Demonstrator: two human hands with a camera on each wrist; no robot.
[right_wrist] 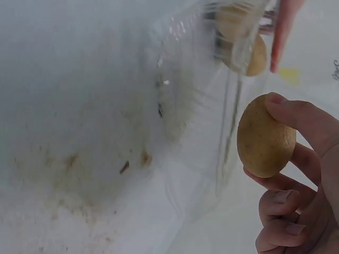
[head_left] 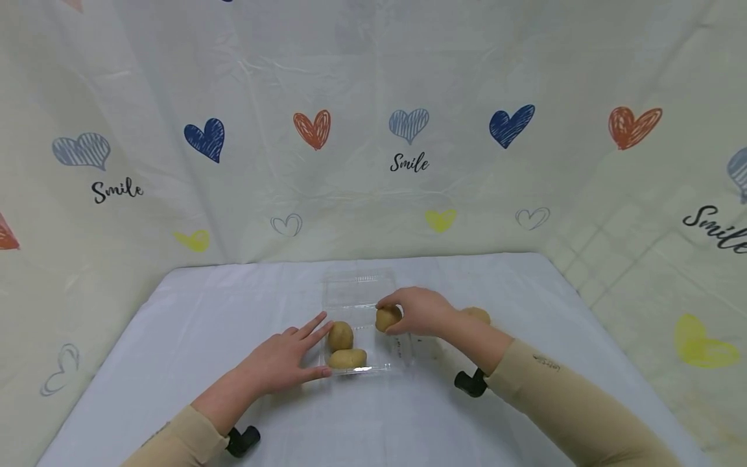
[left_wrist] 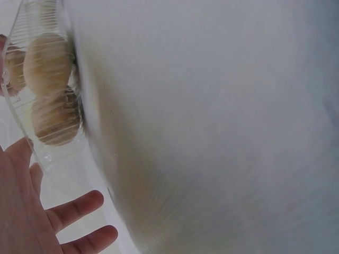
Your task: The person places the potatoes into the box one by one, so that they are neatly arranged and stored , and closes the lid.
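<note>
A potato (right_wrist: 266, 136) is pinched between the thumb and fingers of my right hand (head_left: 425, 311), over the right side of a clear plastic clamshell box (head_left: 373, 340). The box's lid (head_left: 358, 288) lies folded back on the far side. Two potatoes sit in the left part of the box, a rounder one (head_left: 340, 336) behind and a longer one (head_left: 348, 359) at the front wall. My left hand (head_left: 279, 360) has its fingers spread and touches the box's left edge; the left wrist view shows those two potatoes (left_wrist: 48, 64) through the ribbed wall.
Another potato (head_left: 477, 315) lies on the white-covered table to the right, partly hidden by my right forearm. Brown dirt specks (right_wrist: 124, 167) mark the cloth near the box. A curtain (head_left: 362, 188) printed with hearts hangs behind the table.
</note>
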